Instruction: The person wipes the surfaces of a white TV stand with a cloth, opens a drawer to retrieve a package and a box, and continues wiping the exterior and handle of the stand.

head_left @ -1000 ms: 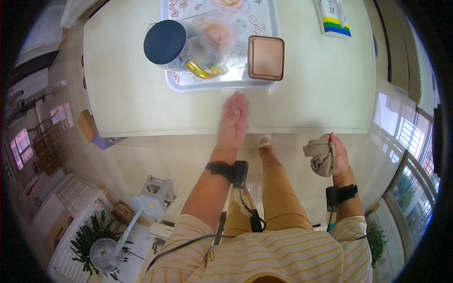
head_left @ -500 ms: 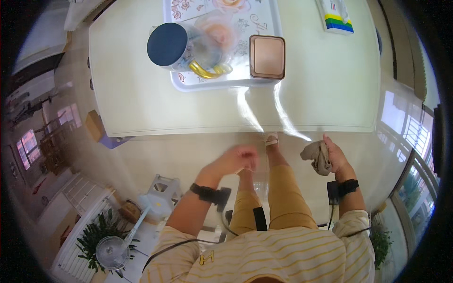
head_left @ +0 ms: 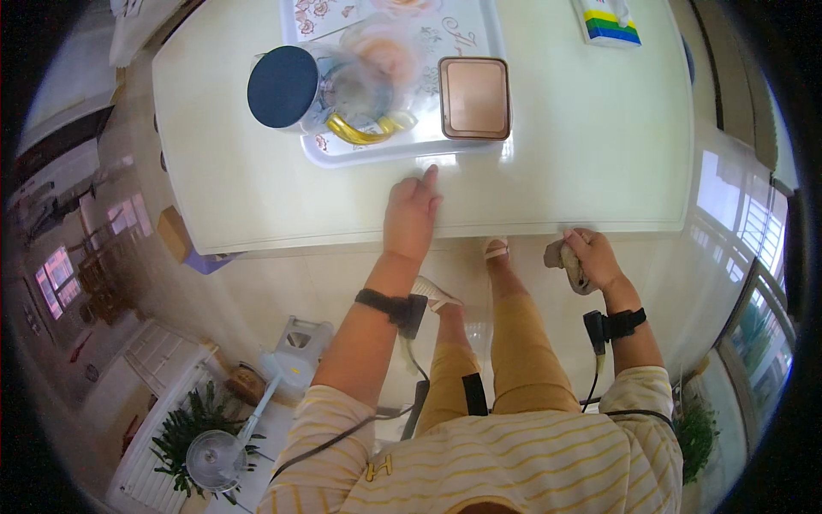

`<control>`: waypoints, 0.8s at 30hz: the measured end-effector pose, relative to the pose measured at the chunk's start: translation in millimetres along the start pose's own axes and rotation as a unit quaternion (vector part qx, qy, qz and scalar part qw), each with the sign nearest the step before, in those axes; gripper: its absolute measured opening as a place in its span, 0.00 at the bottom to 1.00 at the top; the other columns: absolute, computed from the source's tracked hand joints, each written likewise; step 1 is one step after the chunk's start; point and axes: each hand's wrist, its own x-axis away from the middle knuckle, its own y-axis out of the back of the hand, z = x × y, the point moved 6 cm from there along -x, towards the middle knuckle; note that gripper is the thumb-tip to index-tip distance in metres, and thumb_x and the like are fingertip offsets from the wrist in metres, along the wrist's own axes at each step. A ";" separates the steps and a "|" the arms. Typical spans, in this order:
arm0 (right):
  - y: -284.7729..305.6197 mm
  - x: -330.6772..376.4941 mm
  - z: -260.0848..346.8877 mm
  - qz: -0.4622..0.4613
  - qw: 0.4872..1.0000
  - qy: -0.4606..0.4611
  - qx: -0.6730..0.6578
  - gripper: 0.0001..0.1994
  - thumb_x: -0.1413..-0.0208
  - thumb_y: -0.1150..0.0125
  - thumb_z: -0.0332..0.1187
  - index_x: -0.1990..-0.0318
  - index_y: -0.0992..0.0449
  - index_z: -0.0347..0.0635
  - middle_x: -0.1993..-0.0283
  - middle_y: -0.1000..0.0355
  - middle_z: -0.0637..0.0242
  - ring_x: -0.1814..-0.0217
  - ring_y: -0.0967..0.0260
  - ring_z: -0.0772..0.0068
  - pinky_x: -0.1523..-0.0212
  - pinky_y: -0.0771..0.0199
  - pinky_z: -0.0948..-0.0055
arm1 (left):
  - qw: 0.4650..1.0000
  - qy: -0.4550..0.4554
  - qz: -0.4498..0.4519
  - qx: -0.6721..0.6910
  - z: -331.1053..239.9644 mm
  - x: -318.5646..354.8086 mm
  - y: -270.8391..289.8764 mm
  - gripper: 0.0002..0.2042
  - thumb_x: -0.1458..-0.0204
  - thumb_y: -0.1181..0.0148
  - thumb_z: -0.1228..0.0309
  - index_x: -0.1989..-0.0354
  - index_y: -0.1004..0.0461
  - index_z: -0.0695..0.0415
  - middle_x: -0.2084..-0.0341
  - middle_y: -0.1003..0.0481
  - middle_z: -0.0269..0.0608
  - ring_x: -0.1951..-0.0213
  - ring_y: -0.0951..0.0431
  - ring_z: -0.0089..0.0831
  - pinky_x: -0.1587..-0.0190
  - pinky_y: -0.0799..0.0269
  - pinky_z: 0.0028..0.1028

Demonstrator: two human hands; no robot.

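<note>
My left hand (head_left: 411, 210) is over the near part of the table, holding nothing. Its index finger points out toward the front rim of a flowered white tray (head_left: 360, 158), just short of it. In my right hand (head_left: 596, 257) is a crumpled grey-brown cloth (head_left: 568, 264), held at the table's front edge. On the tray stand a clear jug (head_left: 360, 90) with a dark lid and a gold handle, and to its right a square copper-coloured tin (head_left: 474, 98).
The pale table (head_left: 591, 171) spans the upper view. A tissue pack (head_left: 610, 24) with coloured stripes lies at its far right. On the floor to the left are a grey stool (head_left: 298, 343), a fan (head_left: 214, 458), a plant (head_left: 184, 428) and a purple box (head_left: 210, 259).
My left hand has moved forward from in front of the table to over its surface, near the tray. My right hand has brought the cloth slightly forward and left, up to the edge.
</note>
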 end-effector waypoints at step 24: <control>8.8 -9.1 9.6 0.002 0.998 -0.051 0.041 0.24 0.44 0.43 0.50 0.75 0.25 0.32 0.79 0.30 0.66 0.78 0.36 0.75 0.72 0.32 0.70 | 1.000 0.006 -0.021 0.014 5.6 2.8 -1.7 0.24 0.58 0.36 0.75 0.48 0.27 0.52 0.68 0.28 0.46 0.62 0.29 0.45 0.56 0.30 0.38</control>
